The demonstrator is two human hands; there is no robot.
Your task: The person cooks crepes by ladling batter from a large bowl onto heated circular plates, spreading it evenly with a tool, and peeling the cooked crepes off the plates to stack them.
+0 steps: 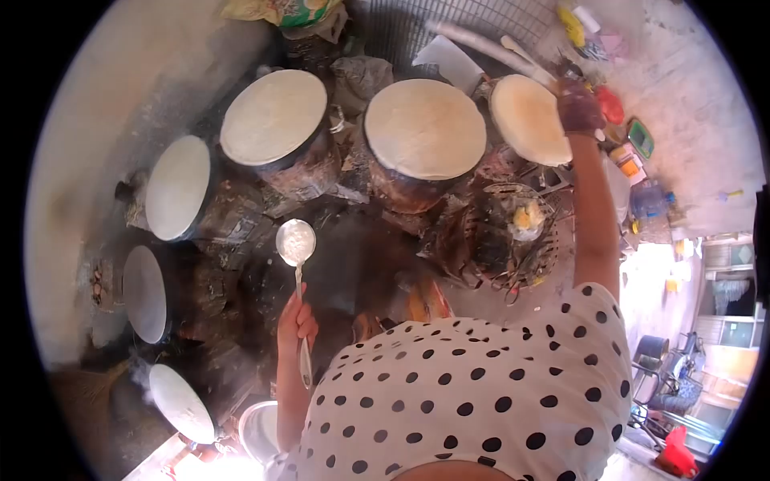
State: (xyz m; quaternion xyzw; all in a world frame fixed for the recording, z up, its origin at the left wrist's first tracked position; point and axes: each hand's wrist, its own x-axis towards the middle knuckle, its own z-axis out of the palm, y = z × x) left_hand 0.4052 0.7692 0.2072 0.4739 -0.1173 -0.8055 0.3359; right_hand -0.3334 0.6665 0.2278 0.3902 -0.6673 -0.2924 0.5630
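Observation:
My left hand (297, 319) is closed around the handle of a metal ladle (305, 365). Whitish batter (297, 239) fills the ladle's bowl, held over the dark floor between the round griddles. My right arm stretches far to the right, and a dark glove covers my right hand (581, 110). It is at the right edge of a round, lightly browned flatbread (525, 119). The fingers look curled, but what they grip is hidden. A pale, blurred rod (497, 50) runs up and left from near this hand.
Round griddles stand in an arc, among them one at the back (425, 128), one behind left (274, 118) and a steaming one (182, 403). A white bucket (258, 429) is low left. A wire basket (517, 248) stands right of centre. Walls bound the left and back.

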